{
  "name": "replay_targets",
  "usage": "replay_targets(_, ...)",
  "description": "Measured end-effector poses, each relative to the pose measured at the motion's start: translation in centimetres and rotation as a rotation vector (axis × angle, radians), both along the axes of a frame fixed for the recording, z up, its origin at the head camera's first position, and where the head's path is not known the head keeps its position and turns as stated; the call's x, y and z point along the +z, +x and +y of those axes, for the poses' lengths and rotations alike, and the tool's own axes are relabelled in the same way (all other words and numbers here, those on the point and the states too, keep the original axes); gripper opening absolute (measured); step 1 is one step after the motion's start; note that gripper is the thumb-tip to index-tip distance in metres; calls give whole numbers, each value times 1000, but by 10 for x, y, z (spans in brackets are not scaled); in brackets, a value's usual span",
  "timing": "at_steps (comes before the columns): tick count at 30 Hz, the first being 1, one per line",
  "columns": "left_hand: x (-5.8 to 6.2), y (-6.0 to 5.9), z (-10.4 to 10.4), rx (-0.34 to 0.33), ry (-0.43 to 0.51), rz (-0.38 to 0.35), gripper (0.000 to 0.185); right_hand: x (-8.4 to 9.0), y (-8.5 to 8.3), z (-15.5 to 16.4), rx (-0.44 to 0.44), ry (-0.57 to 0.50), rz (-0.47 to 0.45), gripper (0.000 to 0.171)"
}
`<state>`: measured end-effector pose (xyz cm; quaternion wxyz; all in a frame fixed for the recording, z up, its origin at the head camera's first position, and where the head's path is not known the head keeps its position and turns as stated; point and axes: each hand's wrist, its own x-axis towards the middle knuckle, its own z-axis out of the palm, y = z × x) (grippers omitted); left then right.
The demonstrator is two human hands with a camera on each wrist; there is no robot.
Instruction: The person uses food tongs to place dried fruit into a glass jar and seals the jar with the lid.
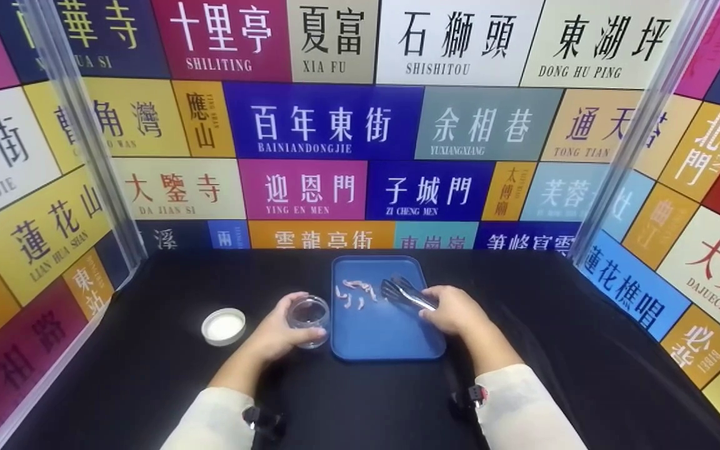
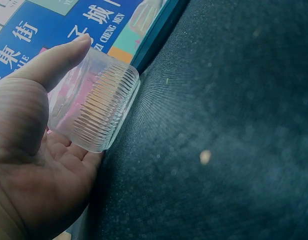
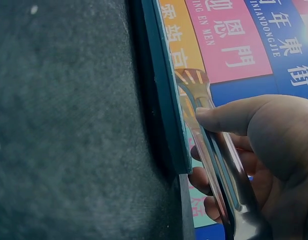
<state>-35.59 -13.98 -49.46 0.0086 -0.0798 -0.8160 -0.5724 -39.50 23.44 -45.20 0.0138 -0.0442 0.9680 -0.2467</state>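
Hands apart. One blue tray (image 1: 391, 340); at its 9 o'clock, left hand (image 1: 277, 334) grips one clear jar (image 1: 308, 312), one white lid (image 1: 223, 326) farther out. At 3, right hand (image 1: 457, 309) clamps one pair of tongs (image 1: 405, 292). Pinkish pieces (image 1: 354, 285) (at least five) lie at tray's 10.

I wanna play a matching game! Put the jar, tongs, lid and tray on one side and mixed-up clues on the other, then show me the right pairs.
Things
1. jar
2. tongs
3. lid
4. tray

Clues
A. lying on the black table, left of the jar
B. blue, with pale pink pieces on it
C. held in the left grip
D. held in the right grip

Right pairs: 1-C, 2-D, 3-A, 4-B
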Motion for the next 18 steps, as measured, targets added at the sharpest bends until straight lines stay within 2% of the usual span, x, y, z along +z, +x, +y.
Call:
replay_targets(7,-2,-1,0,-18,50,6,92,0,0,-1,-15,12,-4,49)
replay_targets(18,-2,-1,1,-16,44,10,93,2,0,-3,-10,37,37,41)
